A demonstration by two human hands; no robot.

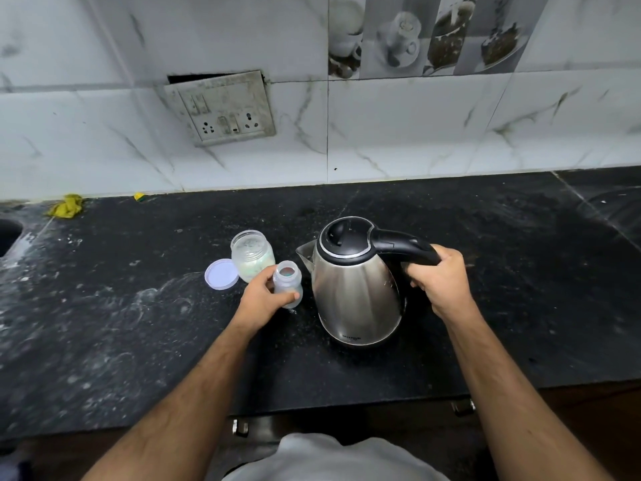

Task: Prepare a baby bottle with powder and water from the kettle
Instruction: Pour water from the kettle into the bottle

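A small clear baby bottle stands upright and uncapped on the black counter, and my left hand grips its side. Just to its right stands a steel kettle with a black lid, its spout pointing left toward the bottle. My right hand is closed around the kettle's black handle. Behind the bottle sits an open glass jar of pale powder, with its white lid lying flat on the counter to the left.
The black stone counter runs wall to wall, smeared with white residue. A sink edge shows at far left, with a yellow cloth near the tiled wall. A socket plate hangs on the wall behind.
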